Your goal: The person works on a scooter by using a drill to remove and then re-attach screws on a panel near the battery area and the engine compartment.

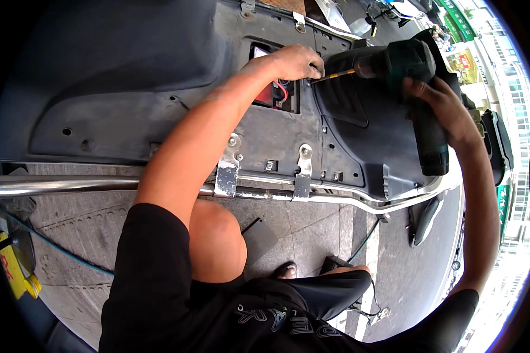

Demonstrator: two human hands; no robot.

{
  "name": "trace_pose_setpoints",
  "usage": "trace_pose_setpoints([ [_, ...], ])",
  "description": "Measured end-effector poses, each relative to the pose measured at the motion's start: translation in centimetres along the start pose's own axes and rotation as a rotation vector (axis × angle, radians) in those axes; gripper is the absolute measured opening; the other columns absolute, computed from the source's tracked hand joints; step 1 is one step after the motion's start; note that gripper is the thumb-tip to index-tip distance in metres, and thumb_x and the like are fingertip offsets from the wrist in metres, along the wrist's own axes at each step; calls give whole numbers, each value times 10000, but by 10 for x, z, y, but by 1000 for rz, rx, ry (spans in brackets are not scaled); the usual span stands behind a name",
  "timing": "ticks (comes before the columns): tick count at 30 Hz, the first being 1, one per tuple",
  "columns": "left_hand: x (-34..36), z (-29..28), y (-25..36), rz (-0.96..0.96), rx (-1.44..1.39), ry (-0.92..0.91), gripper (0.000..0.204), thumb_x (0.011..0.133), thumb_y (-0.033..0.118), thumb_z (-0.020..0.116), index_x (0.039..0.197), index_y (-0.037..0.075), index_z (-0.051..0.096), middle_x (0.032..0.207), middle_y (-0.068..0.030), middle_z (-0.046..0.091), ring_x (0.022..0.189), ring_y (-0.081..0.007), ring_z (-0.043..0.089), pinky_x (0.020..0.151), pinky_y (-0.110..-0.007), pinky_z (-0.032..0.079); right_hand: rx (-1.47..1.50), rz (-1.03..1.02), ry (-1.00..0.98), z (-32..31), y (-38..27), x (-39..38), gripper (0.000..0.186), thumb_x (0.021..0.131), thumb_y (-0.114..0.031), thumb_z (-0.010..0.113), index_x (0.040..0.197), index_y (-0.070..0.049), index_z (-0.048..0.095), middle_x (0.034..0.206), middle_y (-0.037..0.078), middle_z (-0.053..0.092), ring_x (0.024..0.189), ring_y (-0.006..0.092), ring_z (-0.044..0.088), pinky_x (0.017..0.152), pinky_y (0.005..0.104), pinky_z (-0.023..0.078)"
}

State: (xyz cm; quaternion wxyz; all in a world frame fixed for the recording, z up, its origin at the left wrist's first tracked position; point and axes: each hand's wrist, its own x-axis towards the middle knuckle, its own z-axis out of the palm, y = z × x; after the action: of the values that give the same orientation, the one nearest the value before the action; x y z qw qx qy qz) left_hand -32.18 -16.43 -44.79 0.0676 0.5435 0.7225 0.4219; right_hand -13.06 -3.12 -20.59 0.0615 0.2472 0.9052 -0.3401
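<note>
My right hand is wrapped round the grip of a dark green and black cordless drill, held sideways. From its chuck a long thin bit with a yellowish band points left to the edge of the scooter's black plastic floor panel. Close by the bit's tip, my left hand has its fingers pinched together; whatever they hold is hidden. Under that hand, a rectangular opening shows a battery and a red cable.
A silver metal tube runs along the panel's near side, with worn metal brackets joined to it. On the paving lie a dark flat plate and a blue-green hose. A yellow item stands at the left.
</note>
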Motion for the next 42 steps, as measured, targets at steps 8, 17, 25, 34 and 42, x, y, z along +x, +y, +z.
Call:
trace_pose_setpoints([
  [8, 6, 3, -5, 6, -5, -53, 213, 841, 129, 590, 1013, 81, 707, 1039, -116, 692, 1024, -291, 631, 884, -387, 483, 48, -114, -177, -4, -4, 12, 404, 926, -399, 579, 1055, -20, 637, 837, 87, 674, 640, 105, 600, 609, 228, 499],
  [17, 1, 2, -7, 54, -37, -19, 241, 819, 45, 562, 1025, 39, 688, 1005, -125, 704, 953, -261, 658, 852, -352, 500, 178, -64, -138, 2, -10, 9, 408, 935, -421, 568, 1039, -33, 641, 796, 63, 663, 593, 88, 591, 538, 209, 478],
  [25, -4, 7, -1, 86, -19, -26, 246, 781, 53, 643, 1022, 29, 682, 1015, -120, 648, 991, -296, 625, 878, -375, 488, 182, -3, -73, 4, -4, -10, 452, 906, -420, 621, 1076, -2, 600, 837, 96, 668, 572, 126, 603, 523, 259, 501],
  [34, -10, 22, 14, 66, 360, 18, 236, 789, 233, 718, 919, 52, 639, 993, -82, 575, 1099, -289, 514, 939, -414, 442, 282, -73, 41, 17, 31, -62, 502, 883, -389, 661, 1152, 17, 541, 937, 123, 661, 657, 150, 616, 591, 265, 519],
  [42, -2, 15, -7, -153, -129, 390, 185, 898, 211, 607, 917, 27, 600, 788, -76, 658, 698, -182, 612, 677, -330, 477, 138, -258, 41, 37, 77, -80, 496, 895, -331, 667, 1215, 12, 505, 959, 98, 646, 794, 146, 608, 713, 276, 505],
])
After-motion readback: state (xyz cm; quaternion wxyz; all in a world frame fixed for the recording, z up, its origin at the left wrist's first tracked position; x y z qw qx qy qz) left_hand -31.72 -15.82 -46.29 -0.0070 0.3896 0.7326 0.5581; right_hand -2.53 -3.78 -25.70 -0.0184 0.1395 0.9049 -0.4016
